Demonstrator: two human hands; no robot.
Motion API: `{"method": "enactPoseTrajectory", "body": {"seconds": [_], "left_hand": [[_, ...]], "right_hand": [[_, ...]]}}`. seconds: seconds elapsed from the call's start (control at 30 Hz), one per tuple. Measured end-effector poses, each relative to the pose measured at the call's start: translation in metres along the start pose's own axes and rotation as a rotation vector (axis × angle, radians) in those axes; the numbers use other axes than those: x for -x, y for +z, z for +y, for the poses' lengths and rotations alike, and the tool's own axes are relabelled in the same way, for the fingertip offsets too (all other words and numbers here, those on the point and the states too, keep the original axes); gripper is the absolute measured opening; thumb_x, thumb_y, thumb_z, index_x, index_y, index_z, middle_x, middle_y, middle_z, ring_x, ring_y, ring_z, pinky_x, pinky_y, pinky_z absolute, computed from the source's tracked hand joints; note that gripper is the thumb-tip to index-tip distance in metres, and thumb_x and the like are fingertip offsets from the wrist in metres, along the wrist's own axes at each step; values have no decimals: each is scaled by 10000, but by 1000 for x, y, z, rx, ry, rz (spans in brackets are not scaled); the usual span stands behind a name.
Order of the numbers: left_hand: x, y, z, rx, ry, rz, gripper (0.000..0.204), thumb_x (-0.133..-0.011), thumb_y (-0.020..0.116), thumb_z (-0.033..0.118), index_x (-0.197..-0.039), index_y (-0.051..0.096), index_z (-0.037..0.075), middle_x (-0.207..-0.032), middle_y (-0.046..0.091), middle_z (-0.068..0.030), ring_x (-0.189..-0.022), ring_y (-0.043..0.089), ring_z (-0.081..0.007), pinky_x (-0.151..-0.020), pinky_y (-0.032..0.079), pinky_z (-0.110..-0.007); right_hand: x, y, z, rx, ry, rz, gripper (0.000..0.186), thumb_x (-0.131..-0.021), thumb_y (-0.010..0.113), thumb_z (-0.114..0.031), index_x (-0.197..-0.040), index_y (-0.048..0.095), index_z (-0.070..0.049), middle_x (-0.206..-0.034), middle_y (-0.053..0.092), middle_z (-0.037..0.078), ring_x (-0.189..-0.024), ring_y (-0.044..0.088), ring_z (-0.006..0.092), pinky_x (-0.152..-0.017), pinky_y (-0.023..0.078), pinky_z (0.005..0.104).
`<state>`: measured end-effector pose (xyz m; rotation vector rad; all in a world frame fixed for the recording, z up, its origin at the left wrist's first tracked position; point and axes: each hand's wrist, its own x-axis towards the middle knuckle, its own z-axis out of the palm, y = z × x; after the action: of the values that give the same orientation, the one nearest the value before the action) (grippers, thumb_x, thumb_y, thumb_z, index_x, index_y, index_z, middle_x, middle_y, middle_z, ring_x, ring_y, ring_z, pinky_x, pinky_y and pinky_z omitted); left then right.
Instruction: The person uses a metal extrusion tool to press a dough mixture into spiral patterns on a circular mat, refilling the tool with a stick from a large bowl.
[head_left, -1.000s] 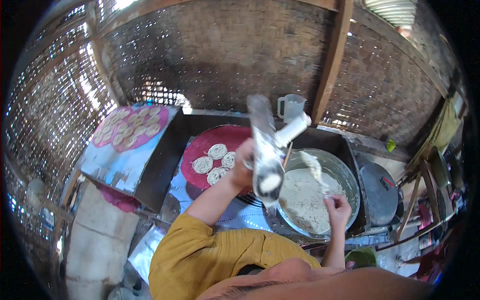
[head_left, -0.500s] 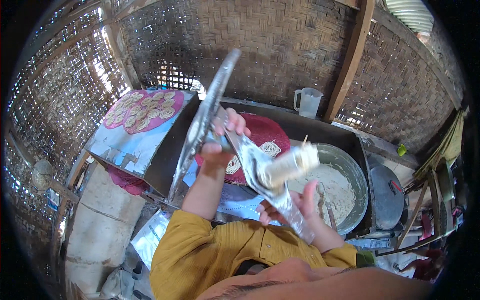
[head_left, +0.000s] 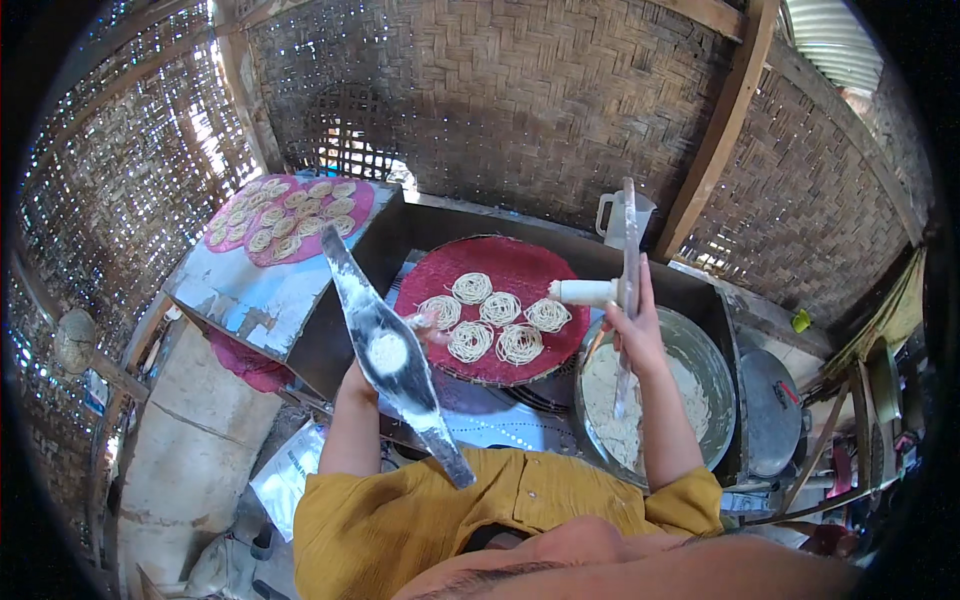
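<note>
My left hand [head_left: 428, 325] closes on a long dark paddle-shaped press part [head_left: 366, 318], which hides much of the hand. Flour-like white dusts it, and a round white patch sits at its middle. My right hand [head_left: 640, 338] grips the other press part, a narrow bar [head_left: 630, 240] seen edge-on, with a pale cylinder [head_left: 588, 291] sticking out leftward. This cylinder's end hangs over the right edge of a round red-covered tray [head_left: 432, 275]. Several coiled noodle nests [head_left: 499, 309] lie on that tray. Below my right forearm stands a large metal basin [head_left: 722, 390] of pale dough [head_left: 610, 400].
At the left, a blue-white box top [head_left: 215, 295] bears pink sheets with more noodle nests [head_left: 285, 222]. A translucent jug [head_left: 612, 215] stands behind the basin. Right of it is a dark round lid [head_left: 770, 410]. Woven walls [head_left: 520, 100] close in the back and sides.
My hands have moved apart, the left lower and the right up over the basin. Both press parts have turned; the cylinder now points left, and the noodle nests are uncovered to view.
</note>
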<state>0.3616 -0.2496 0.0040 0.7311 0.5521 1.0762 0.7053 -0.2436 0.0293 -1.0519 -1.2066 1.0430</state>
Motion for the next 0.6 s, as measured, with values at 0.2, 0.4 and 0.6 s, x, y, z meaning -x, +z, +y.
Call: {"method": "enactPoseTrajectory", "body": {"seconds": [0.2, 0.4, 0.6], "left_hand": [[10, -52, -6, -52, 157, -143, 472, -808, 502, 252, -1094, 449, -120, -726, 578, -131, -563, 559, -178, -500, 481, -276], [27, -72, -1, -139, 188, 84, 467, -788, 513, 268, -1058, 490, -111, -706, 577, -120, -537, 569, -183, -482, 513, -339], [25, -87, -4, -218, 182, 142, 514, -793, 495, 313, -1096, 464, -101, -673, 574, -111, -528, 569, -200, -508, 514, -367]], "right_hand": [[-49, 3, 34, 946, -265, 133, 850, -673, 680, -239, -1354, 171, -243, -1174, 393, 215, -1043, 461, 375, -857, 409, 414], [-65, 7, 48, 1147, -220, 121, 850, -667, 683, -287, -1351, 179, -256, -1193, 363, 243, -1034, 458, 407, -840, 419, 435], [-68, 15, 55, 1232, -218, 71, 847, -664, 686, -294, -1347, 187, -270, -1202, 358, 247, -1026, 465, 412, -830, 424, 435]]}}
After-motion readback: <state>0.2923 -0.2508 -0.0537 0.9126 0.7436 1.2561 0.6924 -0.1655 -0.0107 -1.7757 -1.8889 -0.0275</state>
